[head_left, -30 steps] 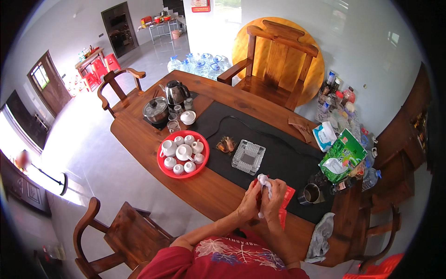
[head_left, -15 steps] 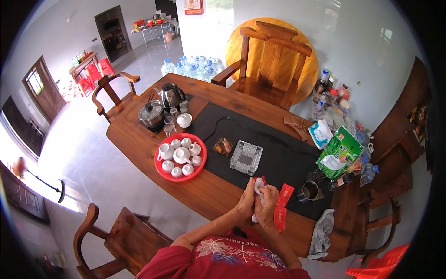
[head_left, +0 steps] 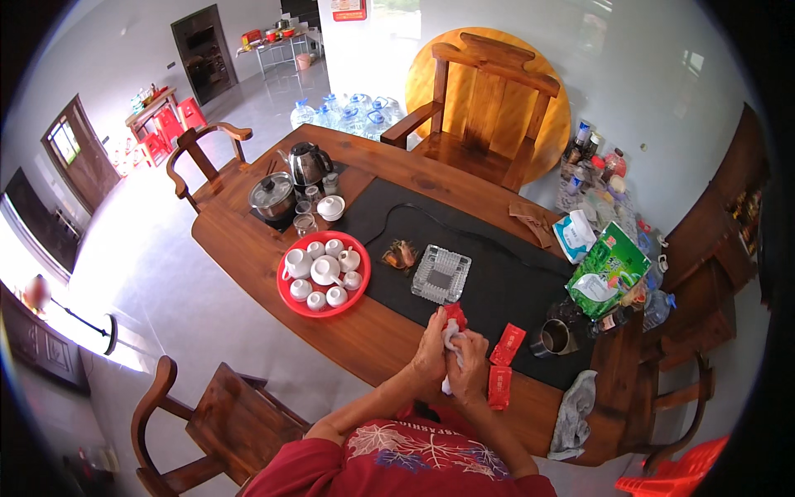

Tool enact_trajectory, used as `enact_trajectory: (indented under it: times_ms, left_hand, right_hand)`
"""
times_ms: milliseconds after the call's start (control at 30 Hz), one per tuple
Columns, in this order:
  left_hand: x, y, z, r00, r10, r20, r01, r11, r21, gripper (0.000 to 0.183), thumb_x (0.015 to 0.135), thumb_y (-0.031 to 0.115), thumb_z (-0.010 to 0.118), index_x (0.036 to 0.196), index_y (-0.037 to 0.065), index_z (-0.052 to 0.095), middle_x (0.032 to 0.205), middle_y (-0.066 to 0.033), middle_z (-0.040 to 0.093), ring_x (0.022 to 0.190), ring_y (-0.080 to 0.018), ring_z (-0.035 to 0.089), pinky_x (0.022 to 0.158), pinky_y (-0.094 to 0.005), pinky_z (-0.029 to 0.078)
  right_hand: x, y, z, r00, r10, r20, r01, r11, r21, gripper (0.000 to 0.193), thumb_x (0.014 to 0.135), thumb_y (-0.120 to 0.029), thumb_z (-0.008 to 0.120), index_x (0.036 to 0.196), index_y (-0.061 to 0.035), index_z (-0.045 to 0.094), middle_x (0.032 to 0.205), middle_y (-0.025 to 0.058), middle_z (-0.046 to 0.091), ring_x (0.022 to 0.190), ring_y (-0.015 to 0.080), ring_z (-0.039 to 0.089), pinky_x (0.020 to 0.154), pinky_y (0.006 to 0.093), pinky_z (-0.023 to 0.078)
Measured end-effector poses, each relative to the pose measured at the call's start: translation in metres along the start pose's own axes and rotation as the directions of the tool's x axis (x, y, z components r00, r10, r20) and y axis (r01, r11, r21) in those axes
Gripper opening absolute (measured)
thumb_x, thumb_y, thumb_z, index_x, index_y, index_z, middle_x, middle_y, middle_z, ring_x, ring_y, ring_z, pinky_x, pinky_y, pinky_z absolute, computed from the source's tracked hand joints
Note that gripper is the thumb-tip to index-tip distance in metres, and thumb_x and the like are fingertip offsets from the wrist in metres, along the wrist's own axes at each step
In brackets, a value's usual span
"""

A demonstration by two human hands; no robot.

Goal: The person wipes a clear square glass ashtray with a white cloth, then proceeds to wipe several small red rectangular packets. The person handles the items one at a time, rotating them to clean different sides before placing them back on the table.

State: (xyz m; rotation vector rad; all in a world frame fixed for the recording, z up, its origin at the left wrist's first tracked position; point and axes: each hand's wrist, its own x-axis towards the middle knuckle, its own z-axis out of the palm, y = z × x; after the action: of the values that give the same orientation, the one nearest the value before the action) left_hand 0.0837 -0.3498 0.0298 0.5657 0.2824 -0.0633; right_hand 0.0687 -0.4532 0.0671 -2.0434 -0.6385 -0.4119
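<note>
Both hands meet at the table's near edge. My left hand [head_left: 430,352] is closed around a small red packet [head_left: 455,314], whose upper end sticks out above the fingers. My right hand [head_left: 471,364] is closed on a crumpled whitish cloth [head_left: 451,335] and presses it against the packet; part of the cloth hangs below the hands. Two flat red packets lie just right of my hands: an upper packet [head_left: 507,343] and a lower packet [head_left: 499,387]. Ahead of the hands stands a square clear glass ashtray [head_left: 441,274] on the black table inlay.
A red tray [head_left: 364,284] of white teacups and pots sits left. Behind it are a kettle [head_left: 309,165], a lidded pot [head_left: 272,195] and glasses. At right are a metal cup [head_left: 552,337], a green bag [head_left: 609,269] and a grey cloth [head_left: 573,414]. Wooden chairs surround the table.
The red packet shows more above my left hand, and the cloth sits lower on it. Both hands stay together and have shifted slightly left. The packets on the table keep their places.
</note>
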Motion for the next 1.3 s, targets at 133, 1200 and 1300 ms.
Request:
enact_trajectory:
  times_ms: [133,1200,1300]
  left_hand:
    - [-0.012,0.022,0.029,0.989,0.149,-0.020,-0.149,0.989,-0.001,0.032,0.092,0.030,0.053,0.117,0.011,0.046,0.104,-0.0066,0.058,0.087,-0.0176,0.059,0.073,-0.0330,0.050]
    - [-0.028,-0.006,0.036,0.980,0.157,0.122,-0.187,0.936,0.298,0.050,0.094,0.041,0.043,0.131,0.007,0.037,0.122,-0.0120,0.051,0.112,-0.0245,0.050,0.096,-0.0389,0.039]
    - [-0.031,-0.008,0.047,0.994,0.005,0.112,-0.033,0.970,0.241,0.065,0.091,0.056,0.038,0.131,0.006,0.038,0.126,-0.0137,0.048,0.115,-0.0256,0.047,0.099,-0.0370,0.036]
  right_hand:
    - [-0.034,0.045,-0.017,0.980,0.139,0.143,-0.144,0.989,0.030,0.021,0.073,-0.005,0.062,0.094,-0.0054,0.060,0.092,0.0133,0.055,0.087,0.0291,0.055,0.076,0.0375,0.045]
    - [0.016,0.015,-0.047,0.997,0.069,-0.024,-0.069,0.997,-0.022,0.030,0.081,-0.006,0.057,0.111,-0.0014,0.055,0.108,0.0192,0.050,0.099,0.0341,0.049,0.086,0.0406,0.041]
    - [0.008,0.020,-0.024,1.000,-0.012,-0.005,0.012,0.991,-0.135,0.041,0.081,-0.008,0.056,0.121,-0.0040,0.049,0.120,0.0227,0.044,0.108,0.0400,0.043,0.094,0.0484,0.033]
